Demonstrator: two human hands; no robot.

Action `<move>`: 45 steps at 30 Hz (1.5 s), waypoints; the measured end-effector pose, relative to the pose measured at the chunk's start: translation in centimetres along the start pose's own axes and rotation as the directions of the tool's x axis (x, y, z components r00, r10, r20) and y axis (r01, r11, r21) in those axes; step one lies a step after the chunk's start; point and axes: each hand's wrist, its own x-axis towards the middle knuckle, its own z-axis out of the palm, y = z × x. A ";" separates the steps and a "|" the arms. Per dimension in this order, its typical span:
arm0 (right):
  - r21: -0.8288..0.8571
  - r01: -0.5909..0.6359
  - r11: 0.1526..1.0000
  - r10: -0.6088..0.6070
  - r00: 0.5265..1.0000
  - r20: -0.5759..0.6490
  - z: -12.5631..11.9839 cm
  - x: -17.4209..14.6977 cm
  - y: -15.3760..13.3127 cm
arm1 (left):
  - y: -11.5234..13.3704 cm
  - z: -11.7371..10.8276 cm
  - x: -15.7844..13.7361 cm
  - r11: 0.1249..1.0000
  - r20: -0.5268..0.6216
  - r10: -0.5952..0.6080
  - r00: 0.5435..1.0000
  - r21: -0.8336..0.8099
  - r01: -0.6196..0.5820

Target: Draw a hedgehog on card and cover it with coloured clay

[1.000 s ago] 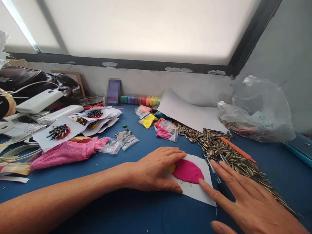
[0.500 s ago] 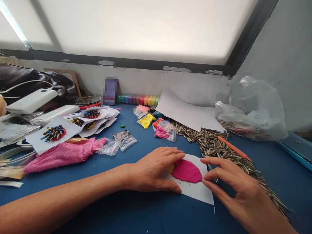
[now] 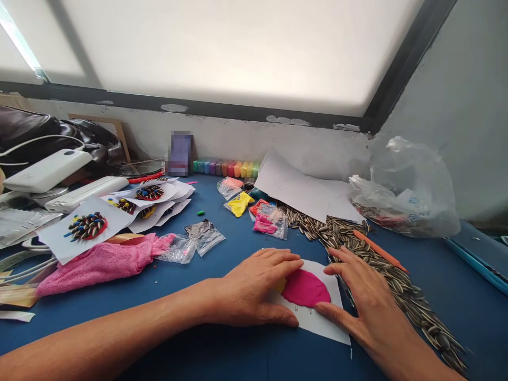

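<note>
A flattened oval of magenta clay (image 3: 306, 288) lies on a small sheet of white paper (image 3: 327, 324), with short drawn legs showing below it. Yellow clay (image 3: 281, 286) peeks out at its left end, mostly covered by my left hand (image 3: 257, 288). That hand rests flat over the left part of the paper, fingers stretched and thumb apart. My right hand (image 3: 363, 296) is spread at the other end, its thumb tip at the lower right rim of the magenta clay and its fingers over the paper's right side.
Striped sunflower seeds (image 3: 400, 291) spread along the right, with an orange stick (image 3: 379, 251) on them. Behind stand white sheets (image 3: 301, 190), bagged clay (image 3: 270, 219) and a plastic bag (image 3: 413, 201). Leftward lie a pink cloth (image 3: 99, 264) and seed-covered clay pictures on paper (image 3: 85, 227).
My right hand has opened from a near pinch at the clay's right end, its thumb moving left along the lower rim. My left hand stays on the paper. The view has shifted slightly.
</note>
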 end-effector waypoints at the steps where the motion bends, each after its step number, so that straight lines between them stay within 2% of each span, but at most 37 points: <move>1: -0.025 0.004 1.000 -0.004 1.000 0.000 -0.2 -0.1 0.0 | 0.0 0.0 0.0 1.000 0.003 -0.002 1.000 -0.003 0.002; 4: -0.096 0.024 0.995 -0.027 0.999 -0.028 -0.9 -0.7 -0.3 | 0.2 -0.1 0.0 1.000 0.005 -0.003 1.000 -0.006 0.003; 9: -0.181 0.126 0.975 -0.141 0.987 -0.073 -1.5 -1.5 -0.5 | 0.5 -0.4 0.1 1.000 0.008 -0.004 1.000 0.004 0.003; 14: -0.198 0.229 0.953 -0.247 0.966 -0.073 -1.0 -1.6 -0.7 | 0.5 -0.3 0.1 1.000 0.016 -0.023 1.000 0.007 0.023; 19: -0.217 0.245 0.945 -0.270 0.959 -0.092 -1.1 -1.6 -0.9 | 0.5 -0.3 0.1 0.999 0.015 -0.034 0.999 -0.004 0.034; 26: -0.270 0.358 0.894 -0.382 0.923 -0.038 -1.5 -1.9 -0.7 | 0.7 -0.4 0.0 0.999 0.031 -0.043 0.999 -0.011 0.044; 28: -0.274 0.352 0.895 -0.380 0.923 -0.054 -1.4 -1.8 -0.8 | 0.7 -0.4 0.0 0.999 0.043 -0.048 0.998 -0.008 0.048; 34: -0.223 0.223 0.949 -0.253 0.960 -0.116 -0.9 0.0 -1.3 | 0.6 -0.3 0.1 0.996 0.051 -0.091 0.994 0.004 0.091; 41: -0.158 0.271 0.950 -0.283 0.957 -0.061 -0.5 1.1 -0.8 | 0.3 -0.3 0.1 0.994 0.059 -0.100 0.993 -0.029 0.102; 45: -0.162 0.253 0.954 -0.265 0.963 -0.057 -0.5 1.4 -1.0 | 0.2 -0.2 0.0 0.995 0.037 -0.084 0.996 -0.048 0.086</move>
